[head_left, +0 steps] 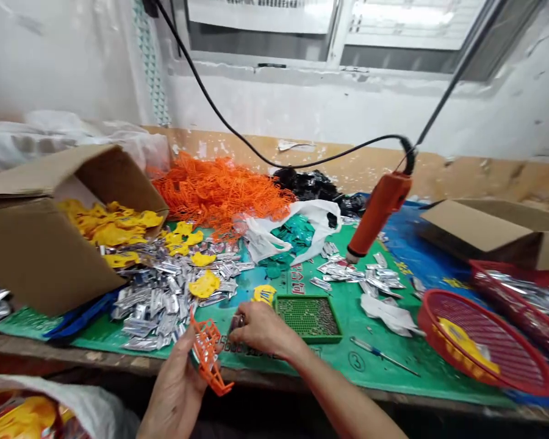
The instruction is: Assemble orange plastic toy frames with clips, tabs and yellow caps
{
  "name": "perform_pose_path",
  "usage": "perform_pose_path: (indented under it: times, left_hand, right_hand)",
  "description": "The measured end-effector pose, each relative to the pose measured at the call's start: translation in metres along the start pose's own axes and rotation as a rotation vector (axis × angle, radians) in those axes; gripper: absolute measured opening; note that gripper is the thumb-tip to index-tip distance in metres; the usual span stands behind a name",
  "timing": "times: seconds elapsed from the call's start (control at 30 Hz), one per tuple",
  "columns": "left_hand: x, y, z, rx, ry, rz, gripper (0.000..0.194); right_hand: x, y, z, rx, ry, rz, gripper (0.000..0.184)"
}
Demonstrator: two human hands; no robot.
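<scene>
My left hand [176, 384] grips an orange plastic grid piece [207, 353] at the table's near edge, holding it tilted. My right hand [260, 331] rests on the green mat [348, 317] just right of it, fingers curled and pinched around a small silvery thing I cannot make out. A yellow plastic part [264, 294] lies just beyond the right hand, next to a green tray of small screws [307, 317]. An orange electric screwdriver [377, 213] hangs on a black cable above the mat.
An open cardboard box of yellow parts [105, 228] stands at left, silver foil packets [165, 292] spilled before it. A heap of orange grids [219, 189] lies behind. A red basket [480, 347], another box [494, 228] and a small screwdriver [379, 353] are at right.
</scene>
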State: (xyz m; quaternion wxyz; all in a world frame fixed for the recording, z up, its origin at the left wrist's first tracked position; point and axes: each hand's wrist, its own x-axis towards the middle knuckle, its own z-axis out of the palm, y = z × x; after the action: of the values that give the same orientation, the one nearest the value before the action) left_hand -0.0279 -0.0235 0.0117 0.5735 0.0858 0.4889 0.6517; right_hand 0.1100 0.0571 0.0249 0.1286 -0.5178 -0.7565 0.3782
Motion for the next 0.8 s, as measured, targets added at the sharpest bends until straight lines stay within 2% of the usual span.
perform_pose_path:
  times: [0.1,0.17,0.33,0.43,0.57,0.8]
  left_hand:
    - [0.008,-0.002,-0.002,0.012,0.010,-0.028,0.019]
    - [0.009,-0.002,-0.002,0.028,0.022,-0.041,0.019]
    - [0.003,-0.001,0.003,0.057,0.002,-0.061,0.013]
    - [-0.003,-0.004,0.006,0.041,-0.025,-0.072,0.015]
    - [-0.008,-0.010,0.005,0.025,-0.071,-0.063,0.015]
    - [-0.013,-0.014,0.005,0.029,-0.120,-0.088,0.018]
  right_hand:
    - [-0.004,-0.004,-0.009,-0.144,0.116,0.015,0.039]
    - [-0.005,0.003,-0.023,-0.225,0.176,0.035,0.037]
    - [0.001,0.051,-0.082,-0.443,0.323,0.233,0.033]
    - [0.007,0.083,-0.109,-0.550,0.298,0.336,0.032]
    - [0.016,0.106,-0.119,-0.623,0.212,0.389,0.033]
    - [0.021,0.115,-0.123,-0.577,0.190,0.405,0.033]
